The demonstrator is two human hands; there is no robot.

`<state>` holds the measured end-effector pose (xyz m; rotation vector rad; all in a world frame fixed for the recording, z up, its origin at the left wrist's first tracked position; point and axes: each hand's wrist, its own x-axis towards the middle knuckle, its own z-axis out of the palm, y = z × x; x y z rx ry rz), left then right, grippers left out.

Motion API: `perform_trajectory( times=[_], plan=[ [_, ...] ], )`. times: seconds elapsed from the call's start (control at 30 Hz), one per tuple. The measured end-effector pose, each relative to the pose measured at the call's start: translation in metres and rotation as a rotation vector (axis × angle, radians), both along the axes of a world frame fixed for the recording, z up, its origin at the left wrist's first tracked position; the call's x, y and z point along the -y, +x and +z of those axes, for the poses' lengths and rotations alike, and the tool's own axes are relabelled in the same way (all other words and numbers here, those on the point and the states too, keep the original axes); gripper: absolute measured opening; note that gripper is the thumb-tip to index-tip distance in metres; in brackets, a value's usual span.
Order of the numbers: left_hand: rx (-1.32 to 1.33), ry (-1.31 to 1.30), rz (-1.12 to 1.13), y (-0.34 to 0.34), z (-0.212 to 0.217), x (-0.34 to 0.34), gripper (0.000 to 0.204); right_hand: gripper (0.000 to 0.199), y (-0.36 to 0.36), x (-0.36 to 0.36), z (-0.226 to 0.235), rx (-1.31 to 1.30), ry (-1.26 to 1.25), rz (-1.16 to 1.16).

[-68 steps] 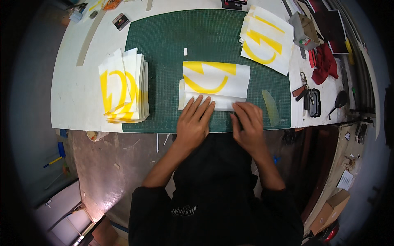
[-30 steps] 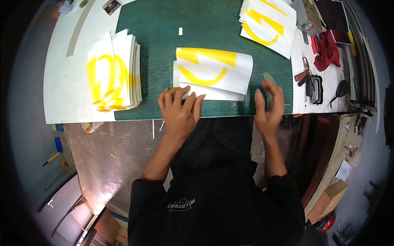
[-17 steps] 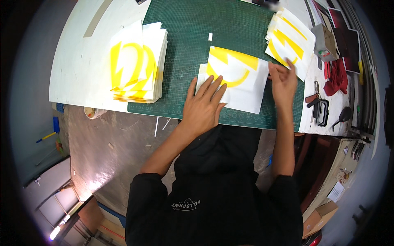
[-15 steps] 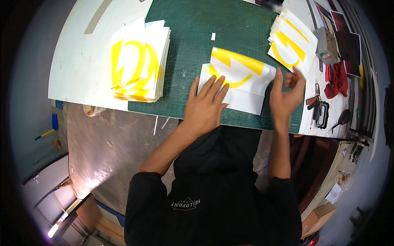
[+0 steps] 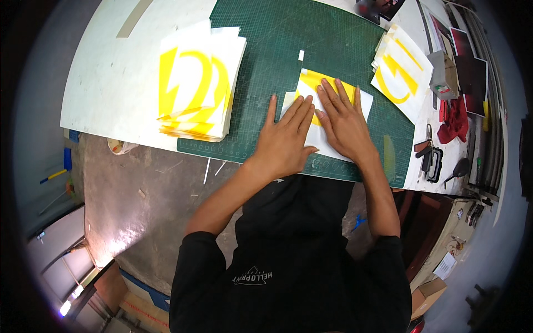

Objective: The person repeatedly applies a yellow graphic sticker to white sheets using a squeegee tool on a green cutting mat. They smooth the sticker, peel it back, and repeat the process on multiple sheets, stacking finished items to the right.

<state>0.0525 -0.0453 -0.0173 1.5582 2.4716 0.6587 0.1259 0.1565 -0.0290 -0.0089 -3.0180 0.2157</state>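
Your left hand (image 5: 283, 139) and right hand (image 5: 347, 125), flat, just apart, hide much of sheet (image 5: 318, 136) on mat (image 5: 272, 55); heading, long axis unclear.

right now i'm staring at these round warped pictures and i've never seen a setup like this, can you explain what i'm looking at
There is no machine here, just a left hand and a right hand, both bare. Every picture comes from one wide fisheye camera worn on the head and looking down, so straight edges bend. On the white table lies a green cutting mat. Both hands rest palm down on a white-and-yellow sheet; neither has a grip around anything. Similar sheets are piled in a left stack and a right stack.
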Motion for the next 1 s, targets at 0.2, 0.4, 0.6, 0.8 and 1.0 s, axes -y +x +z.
perform_trajectory(
  times=[0.2, 0.4, 0.6, 0.8, 1.0],
  plan=[
    [-0.025, -0.156, -0.082, -0.021, 0.009, -0.01, 0.106, 0.06, 0.008, 0.015, 0.019, -0.022, 0.014, -0.024],
    [0.06, -0.188, -0.092, -0.023, 0.002, -0.011, 0.11, 0.069, 0.016, 0.023, 0.005, -0.029, -0.024, -0.083],
    [0.039, -0.281, -0.103, -0.024, 0.011, -0.015, 0.113, 0.068, 0.016, 0.017, -0.002, -0.009, -0.079, -0.125],
    [0.027, -0.265, -0.095, -0.023, 0.006, -0.013, 0.116, 0.065, 0.018, 0.018, -0.001, -0.063, -0.061, -0.124],
    [0.011, -0.238, -0.086, -0.025, 0.008, -0.014, 0.116, 0.065, 0.011, 0.021, -0.006, -0.086, -0.077, -0.13]
  ],
)
